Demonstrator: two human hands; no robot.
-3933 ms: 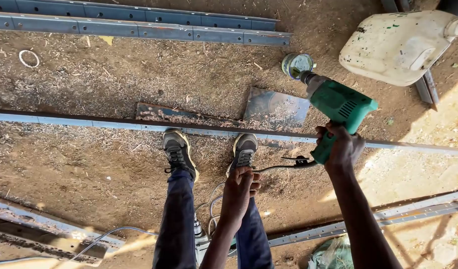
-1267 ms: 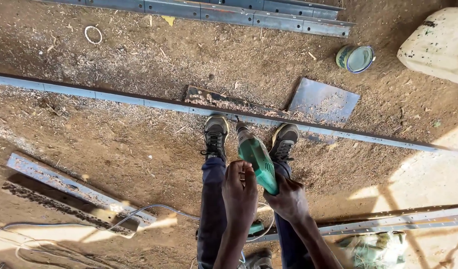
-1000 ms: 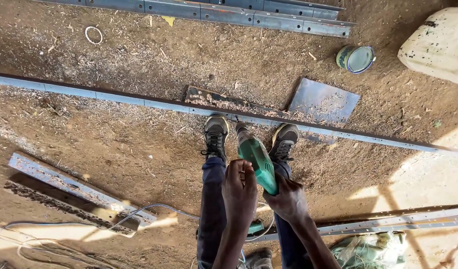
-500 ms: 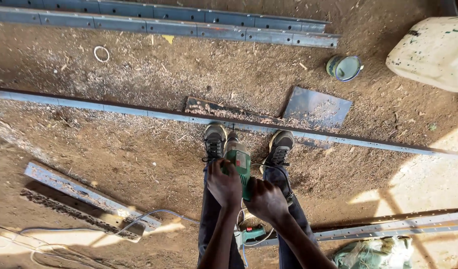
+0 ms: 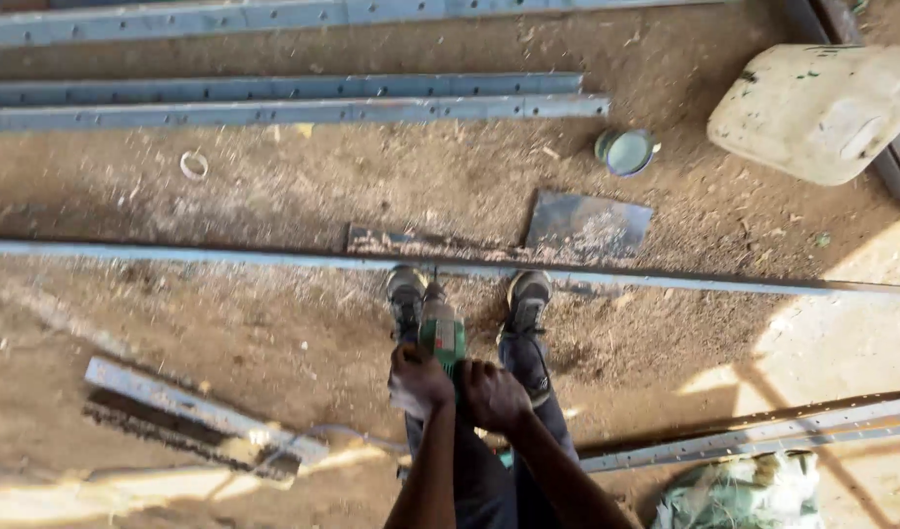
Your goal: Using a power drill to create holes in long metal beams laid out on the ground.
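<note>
Two hands grip one green power tool (image 5: 442,333) between the person's shoes. Going left to right: a short perforated metal strip (image 5: 200,426) lies on the dirt floor (image 5: 273,333); the left hand (image 5: 418,377) is wrapped round the rear of the tool's body; the right hand (image 5: 491,394) is clamped just beside it, the two touching. The tool's nose points down at the long steel rail (image 5: 665,282) running across the floor under the toes; a flat metal plate (image 5: 587,225), a small round tin (image 5: 625,152) and a pale plastic jerrycan (image 5: 817,113) lie beyond, to the right.

The tool looks rigid, fairly heavy and likely to kick, so a firm grasp round the body with both hands suits it; the rail looks stiff and thin-edged.

Compared with half a second ago, the hands sit lower on the tool and its nose is closer to the rail; nearly four seconds ago only the right hand held it, out to the right
</note>
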